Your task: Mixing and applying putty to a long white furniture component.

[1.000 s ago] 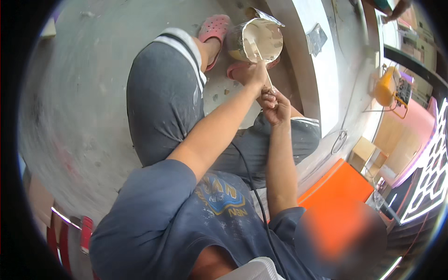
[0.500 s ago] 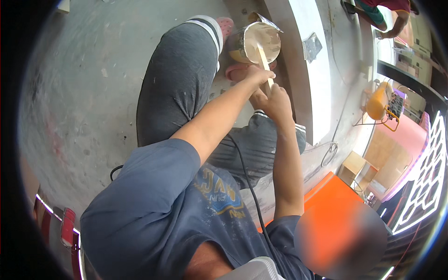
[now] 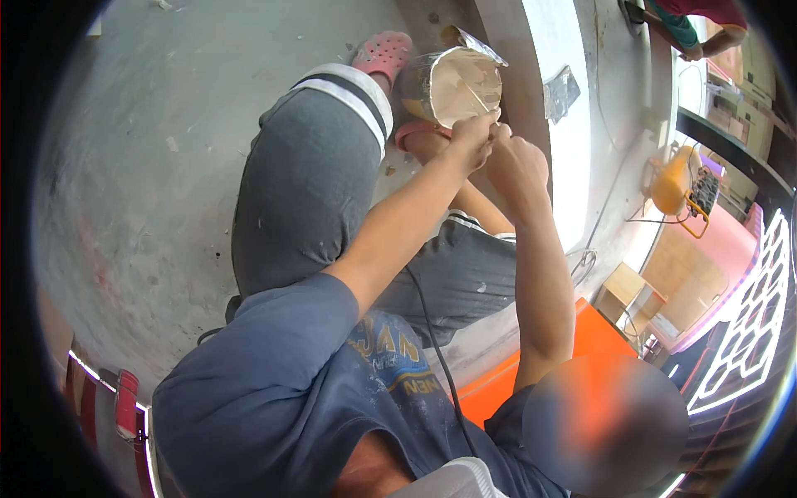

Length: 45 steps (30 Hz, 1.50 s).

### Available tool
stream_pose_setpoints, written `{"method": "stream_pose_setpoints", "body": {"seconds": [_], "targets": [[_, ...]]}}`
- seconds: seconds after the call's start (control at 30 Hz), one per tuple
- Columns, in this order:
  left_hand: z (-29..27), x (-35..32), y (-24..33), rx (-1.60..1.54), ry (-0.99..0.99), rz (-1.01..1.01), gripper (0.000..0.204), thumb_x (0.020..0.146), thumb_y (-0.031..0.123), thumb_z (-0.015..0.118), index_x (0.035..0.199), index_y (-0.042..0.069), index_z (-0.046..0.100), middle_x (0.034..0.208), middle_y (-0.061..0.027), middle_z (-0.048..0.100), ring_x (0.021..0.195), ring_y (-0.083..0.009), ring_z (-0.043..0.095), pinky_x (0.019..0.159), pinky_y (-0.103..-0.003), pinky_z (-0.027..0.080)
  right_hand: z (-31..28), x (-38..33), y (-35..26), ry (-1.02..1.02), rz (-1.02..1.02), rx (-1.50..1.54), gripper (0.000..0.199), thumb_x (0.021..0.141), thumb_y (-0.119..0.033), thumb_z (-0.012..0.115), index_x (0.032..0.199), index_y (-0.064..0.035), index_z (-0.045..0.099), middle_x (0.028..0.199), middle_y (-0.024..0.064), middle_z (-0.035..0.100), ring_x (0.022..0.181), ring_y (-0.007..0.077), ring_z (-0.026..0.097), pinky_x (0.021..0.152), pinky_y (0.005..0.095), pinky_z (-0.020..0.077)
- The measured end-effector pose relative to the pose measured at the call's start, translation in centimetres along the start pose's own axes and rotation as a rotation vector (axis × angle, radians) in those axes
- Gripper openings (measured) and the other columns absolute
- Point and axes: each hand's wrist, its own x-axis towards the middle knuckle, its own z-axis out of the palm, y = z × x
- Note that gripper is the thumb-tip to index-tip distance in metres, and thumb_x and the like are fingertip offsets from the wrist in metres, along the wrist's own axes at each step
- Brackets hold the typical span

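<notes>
A round metal can (image 3: 421, 90) with a bent-up lid (image 3: 480, 46) stands between my feet, holding thick beige paste (image 3: 458, 83). One end of a pale flat stick (image 3: 476, 99) dips into the paste near the can's right side, seen almost edge-on. My left hand (image 3: 475, 139) is closed around the stick just outside the can's near rim. Right beside it, my right hand (image 3: 520, 170) also grips the stick, farther up; the part inside both fists is hidden.
A long white-topped ledge (image 3: 558, 137) runs close along the can's right side, bearing a grey flat piece (image 3: 562, 94). A black cable (image 3: 436, 332) hangs across my lap. Farther right are a yellow machine (image 3: 674, 184) and another person (image 3: 706, 29); an orange panel (image 3: 498, 390) lies near my right arm.
Both hands have shifted right and slightly up with the stick. The stick has turned from broad side to nearly edge-on and now leans further right. My left knee and foot have shifted slightly.
</notes>
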Motion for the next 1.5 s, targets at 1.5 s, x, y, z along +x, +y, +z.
{"method": "stream_pose_setpoints", "body": {"seconds": [1.5], "targets": [[1.6,-0.5,-0.2,0.334,0.273,-0.255,0.039,0.075,0.027,0.062,0.101,-0.001,0.052,0.088,-0.0113,0.056,0.059,-0.0151,0.052,0.043,-0.028,0.039,-2.7,5.6,6.2,-0.703,0.076,0.732,0.017,0.069,-0.013,0.064,0.068,0.0044,0.062,0.050,0.0077,0.053,0.041,0.0130,0.049,0.037,0.0268,0.0384]]}}
